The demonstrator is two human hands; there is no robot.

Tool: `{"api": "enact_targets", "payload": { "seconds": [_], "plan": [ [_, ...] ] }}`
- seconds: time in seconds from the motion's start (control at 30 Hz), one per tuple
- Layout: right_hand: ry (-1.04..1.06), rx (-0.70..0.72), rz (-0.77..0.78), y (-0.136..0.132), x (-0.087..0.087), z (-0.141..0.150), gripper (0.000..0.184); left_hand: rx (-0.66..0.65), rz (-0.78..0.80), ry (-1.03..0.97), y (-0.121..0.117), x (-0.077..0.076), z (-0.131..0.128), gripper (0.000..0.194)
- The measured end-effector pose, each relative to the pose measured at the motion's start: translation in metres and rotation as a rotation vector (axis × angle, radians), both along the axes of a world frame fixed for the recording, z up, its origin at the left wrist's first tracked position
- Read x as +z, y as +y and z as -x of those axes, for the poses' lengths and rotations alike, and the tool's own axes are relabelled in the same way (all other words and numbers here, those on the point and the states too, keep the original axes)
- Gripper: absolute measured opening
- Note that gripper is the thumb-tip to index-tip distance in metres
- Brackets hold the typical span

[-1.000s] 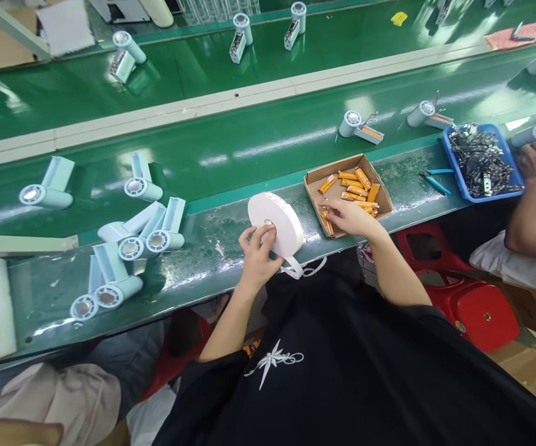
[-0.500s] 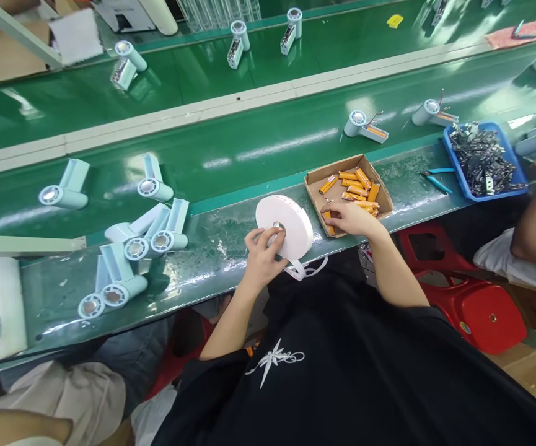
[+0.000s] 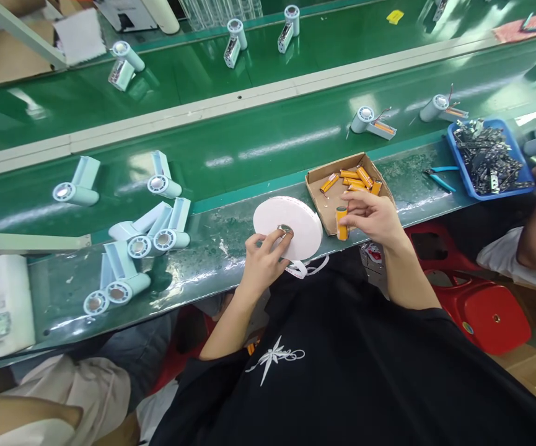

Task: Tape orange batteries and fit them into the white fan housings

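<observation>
Our right hand [image 3: 378,217] pinches one orange cylindrical cell [image 3: 341,224], nearly upright. It is right of the round white tape roll [image 3: 303,226], which our left hand [image 3: 262,265] holds.

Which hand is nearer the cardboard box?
Right: the right hand is at the cardboard box, holding an orange cell; the left hand is farther left, at the white roll.

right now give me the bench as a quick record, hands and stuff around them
left hand: fingers at the centre of the white roll
right hand: holds an orange cell at the near edge of the cardboard box
cardboard box: more orange cells inside
blue tray: heaped metal parts
between box and tray: pliers
left of roll: pale blue housings
</observation>
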State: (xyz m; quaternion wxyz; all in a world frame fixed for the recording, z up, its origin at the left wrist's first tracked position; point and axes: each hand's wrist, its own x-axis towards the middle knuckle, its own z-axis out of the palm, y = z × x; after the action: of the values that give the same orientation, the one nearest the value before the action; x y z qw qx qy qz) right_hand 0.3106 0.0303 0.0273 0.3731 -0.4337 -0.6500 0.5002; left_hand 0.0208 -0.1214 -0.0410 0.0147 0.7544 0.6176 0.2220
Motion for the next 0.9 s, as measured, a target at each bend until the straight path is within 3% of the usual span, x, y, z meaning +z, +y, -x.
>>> {"api": "enact_targets", "payload": {
  "seconds": [0.13, 0.23, 0.5, 0.7, 0.77, 0.9],
  "plan": [
    [-0.12, 0.109, -0.058, -0.017, 0.024, 0.006, 0.032, -0.055, -0.098, 0.08, -0.002, 0.012, -0.003, 0.064],
    [-0.116, 0.115, -0.07, -0.018, 0.023, 0.011, 0.031, -0.051, -0.158, 0.146, 0.0, 0.02, -0.007, 0.062],
    [0.175, -0.243, -0.043, -0.011, -0.003, 0.026, 0.039, 0.018, -0.243, 0.153, 0.007, 0.032, -0.024, 0.064],
    [0.041, -0.057, 0.001, -0.002, 0.006, 0.015, 0.03, -0.075, -0.227, 0.154, 0.014, 0.04, -0.014, 0.066],
    [0.099, -0.109, 0.004, 0.005, 0.002, 0.015, 0.035, -0.054, -0.249, 0.15, 0.013, 0.039, -0.018, 0.063],
    [0.364, -0.395, 0.023, 0.007, -0.019, 0.034, 0.053, 0.119, -0.23, 0.072, 0.012, 0.031, -0.04, 0.061]
  ]
}}
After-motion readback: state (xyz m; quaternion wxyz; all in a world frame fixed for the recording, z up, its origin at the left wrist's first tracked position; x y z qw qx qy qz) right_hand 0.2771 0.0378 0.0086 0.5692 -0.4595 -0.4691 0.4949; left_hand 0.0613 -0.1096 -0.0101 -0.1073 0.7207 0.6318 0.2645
